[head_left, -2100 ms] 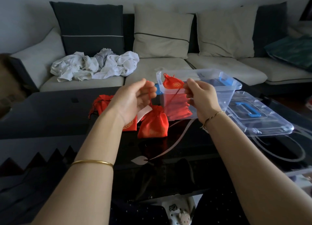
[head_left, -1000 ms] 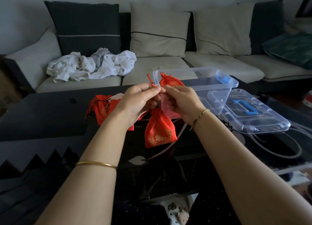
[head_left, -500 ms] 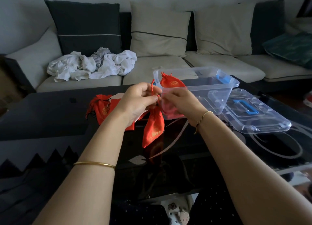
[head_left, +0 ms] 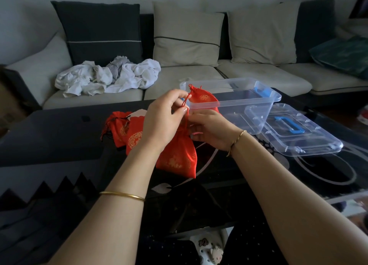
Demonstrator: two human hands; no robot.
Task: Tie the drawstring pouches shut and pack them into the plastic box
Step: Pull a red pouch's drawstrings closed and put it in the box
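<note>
A red drawstring pouch (head_left: pixel 177 157) with gold print hangs over the dark glass table between my hands. My left hand (head_left: pixel 163 121) pinches its red cord, which loops up above the pouch's gathered neck. My right hand (head_left: pixel 209 129) grips the neck and cord from the right. Behind them stands the clear plastic box (head_left: pixel 249 105) with one tied red pouch (head_left: pixel 203 99) leaning in its left end. Two more red pouches (head_left: pixel 127 133) lie on the table to the left, partly behind my left wrist.
The box's clear lid (head_left: pixel 298 133) with a blue handle lies on the table to the right of the box. A sofa (head_left: pixel 179 75) with cushions and a heap of white cloth (head_left: pixel 107 75) runs behind the table. The table's near edge is just below my forearms.
Both hands came together from apart at the pouch's neck. The pouch swung and turned, and now hangs lower with its printed face toward me. The left hand has lifted a loop of cord.
</note>
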